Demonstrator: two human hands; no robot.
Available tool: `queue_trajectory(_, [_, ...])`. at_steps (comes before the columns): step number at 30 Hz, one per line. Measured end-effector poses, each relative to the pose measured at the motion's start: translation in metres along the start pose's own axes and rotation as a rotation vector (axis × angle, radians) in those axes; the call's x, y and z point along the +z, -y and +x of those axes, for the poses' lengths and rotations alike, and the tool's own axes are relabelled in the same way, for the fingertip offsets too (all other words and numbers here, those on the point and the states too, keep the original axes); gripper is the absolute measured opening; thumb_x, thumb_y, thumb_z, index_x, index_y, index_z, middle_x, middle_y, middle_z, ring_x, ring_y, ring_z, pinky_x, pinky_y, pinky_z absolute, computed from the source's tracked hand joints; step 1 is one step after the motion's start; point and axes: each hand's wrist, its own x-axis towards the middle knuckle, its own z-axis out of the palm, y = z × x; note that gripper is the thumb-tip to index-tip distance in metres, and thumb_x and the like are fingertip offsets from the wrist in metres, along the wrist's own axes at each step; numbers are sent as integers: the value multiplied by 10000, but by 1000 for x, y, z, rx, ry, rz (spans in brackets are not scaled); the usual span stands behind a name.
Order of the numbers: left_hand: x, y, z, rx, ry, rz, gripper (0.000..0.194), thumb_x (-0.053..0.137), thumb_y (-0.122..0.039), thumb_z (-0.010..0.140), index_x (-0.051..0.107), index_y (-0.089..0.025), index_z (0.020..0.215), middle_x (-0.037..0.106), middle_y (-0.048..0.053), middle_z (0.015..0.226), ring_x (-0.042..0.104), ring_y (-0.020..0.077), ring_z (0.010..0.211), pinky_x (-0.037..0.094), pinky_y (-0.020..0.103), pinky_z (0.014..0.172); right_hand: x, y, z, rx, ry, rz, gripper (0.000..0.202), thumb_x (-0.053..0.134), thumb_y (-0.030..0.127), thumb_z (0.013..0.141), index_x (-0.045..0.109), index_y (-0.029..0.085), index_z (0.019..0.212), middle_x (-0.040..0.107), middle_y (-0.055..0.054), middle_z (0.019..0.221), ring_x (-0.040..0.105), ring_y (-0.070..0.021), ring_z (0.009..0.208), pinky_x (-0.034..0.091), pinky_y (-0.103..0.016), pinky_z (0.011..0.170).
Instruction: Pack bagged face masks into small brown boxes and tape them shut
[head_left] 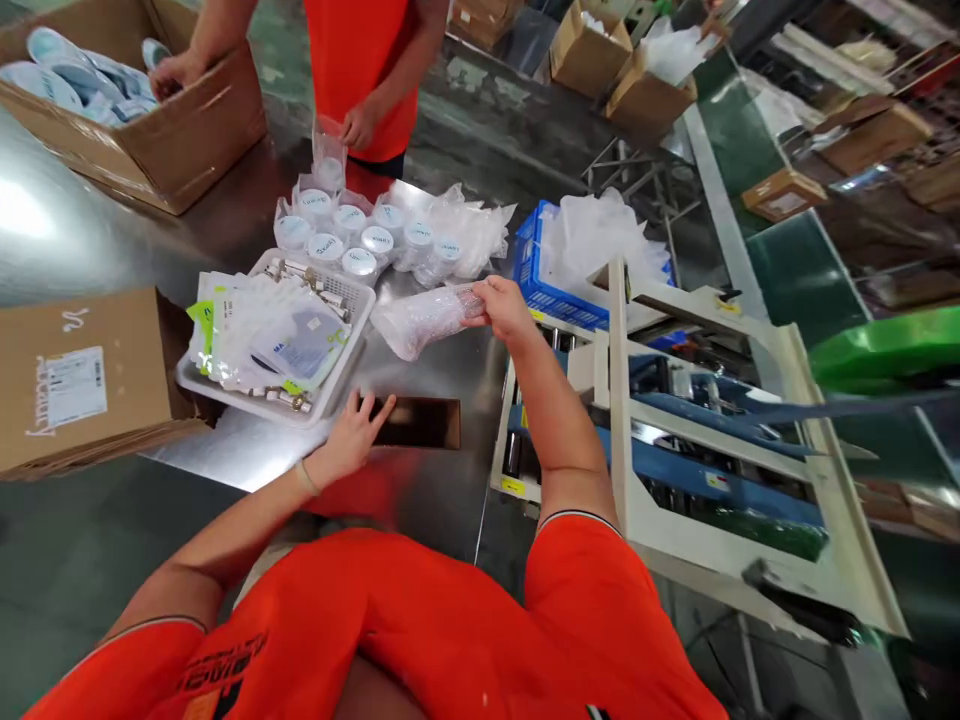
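My right hand point(504, 308) is closed around one end of a bubble-wrapped bundle point(426, 318), held over the metal table; the wrap hides most of what is inside. Lower down, my left hand point(351, 435) has its fingers spread, with the fingertips at the left edge of a narrow open cardboard box point(442, 424). That box's inside looks dark and brown. Just beyond my left hand sits a white plastic basket point(330, 400) with printed plastic packets point(262, 325) on top and small metal fittings around them.
Several bagged round-lidded containers point(325, 247) stand behind the basket. A co-worker in orange point(360, 70) holds a clear bag and reaches into a large carton point(187, 150). Left is a cardboard carton point(97, 370); right are a blue crate point(529, 260) and a roller machine point(622, 420).
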Motion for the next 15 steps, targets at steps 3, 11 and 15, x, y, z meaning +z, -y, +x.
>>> queue_trajectory(3, [15, 14, 2, 32, -160, -206, 1281, 905, -689, 831, 280, -161, 1816, 388, 310, 1742, 183, 623, 1710, 282, 806, 1337, -24, 0, -89, 151, 61, 250, 392, 839, 449, 920, 521, 242, 821, 602, 50, 703, 674, -163, 643, 701, -356, 678])
queue_trajectory(11, [42, 16, 11, 22, -442, -483, 1297, 780, -947, 790, 410, -131, 1728, 405, 288, 1676, 432, 506, 1584, 381, 707, 1329, 2, -32, -205, 484, 118, 186, 380, 820, 353, 897, 477, 253, 767, 651, 41, 685, 674, -158, 557, 680, -320, 576])
queue_trajectory(15, [29, 7, 15, 59, -326, -375, 546, 740, -612, 1012, 819, -214, 1377, 458, 208, 1658, 421, 466, 1576, 367, 712, 1323, 47, -43, -198, 512, 218, -49, 271, 757, 278, 951, 551, 234, 780, 619, 27, 632, 679, -168, 576, 667, -305, 590])
